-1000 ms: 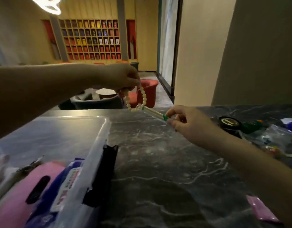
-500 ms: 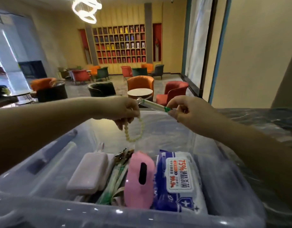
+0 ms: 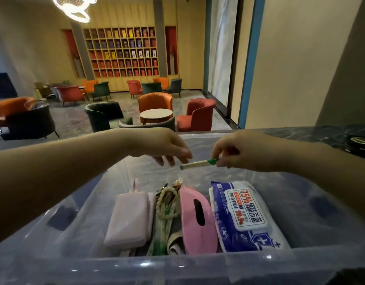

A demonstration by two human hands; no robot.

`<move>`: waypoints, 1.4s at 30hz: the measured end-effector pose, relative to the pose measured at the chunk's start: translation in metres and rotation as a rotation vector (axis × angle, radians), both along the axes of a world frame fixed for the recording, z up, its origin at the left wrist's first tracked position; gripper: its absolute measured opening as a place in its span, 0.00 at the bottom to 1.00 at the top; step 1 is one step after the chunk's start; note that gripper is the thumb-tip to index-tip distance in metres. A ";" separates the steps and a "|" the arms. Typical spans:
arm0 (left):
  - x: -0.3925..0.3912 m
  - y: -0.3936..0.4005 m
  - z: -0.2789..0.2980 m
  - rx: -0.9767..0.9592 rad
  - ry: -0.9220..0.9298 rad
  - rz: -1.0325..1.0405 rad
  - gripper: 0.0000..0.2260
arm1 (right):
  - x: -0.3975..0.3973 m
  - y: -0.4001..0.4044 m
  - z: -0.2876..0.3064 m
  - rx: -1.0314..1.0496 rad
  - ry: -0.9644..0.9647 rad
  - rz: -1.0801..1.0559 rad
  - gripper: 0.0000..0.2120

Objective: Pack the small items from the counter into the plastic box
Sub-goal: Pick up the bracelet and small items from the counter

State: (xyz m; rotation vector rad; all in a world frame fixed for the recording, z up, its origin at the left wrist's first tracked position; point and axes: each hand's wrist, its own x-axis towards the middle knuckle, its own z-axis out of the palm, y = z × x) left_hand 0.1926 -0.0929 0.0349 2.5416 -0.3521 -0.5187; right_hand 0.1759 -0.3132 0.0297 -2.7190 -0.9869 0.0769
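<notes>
- Clear plastic storage box [image 3: 300, 262] fills the lower part of the view; both forearms reach out over its open top.
- Right hand [image 3: 245, 151]: thumb and forefinger pinch the green-capped end of a slim, pale, translucent tube [image 3: 198, 162]. Remaining fingers curled under.
- Tube lies close to level, tilted slightly down toward its free end, which points at the left hand. It is held in the air above the box contents, touching nothing inside.
- Left hand [image 3: 167, 149]: fingers loosely extended and drooping, nothing between them. Fingertips sit just beside the tube's free end; actual contact cannot be told.
- Cream-coloured bead bracelet [image 3: 166, 203] lies inside the box, draped on a bundle of green-and-white wrapped sticks [image 3: 162, 233], between the two pink items below.
- Pale pink rectangular hard case with a small strap [image 3: 129, 219] lies left of the bracelet.
- Pink soft pouch with a dark oval slot [image 3: 198, 220] stands on edge right of the bracelet.
- Blue-and-white pack of wet wipes, label reading 75% [image 3: 245, 217], leans against the pouch on its right side.
- Dark marbled counter [image 3: 331, 134] shows beyond the box at right, with a dark round object [image 3: 360, 141] near the frame edge; too cut off to identify.
- Background: lounge with orange, red and dark green armchairs.
</notes>
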 end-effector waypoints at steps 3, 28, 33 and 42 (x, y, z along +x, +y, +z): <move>-0.015 -0.010 0.012 -0.052 0.036 -0.160 0.11 | -0.005 0.008 0.002 0.041 -0.049 0.021 0.04; -0.045 0.021 -0.008 0.382 0.486 0.026 0.13 | 0.003 -0.063 -0.024 0.093 -0.088 -0.552 0.22; -0.025 -0.019 0.018 0.200 -0.137 0.077 0.06 | -0.005 -0.076 -0.024 0.311 -0.050 -0.516 0.18; 0.011 -0.160 0.024 0.133 -0.605 -0.254 0.12 | -0.041 -0.202 -0.028 0.540 -0.129 -0.737 0.11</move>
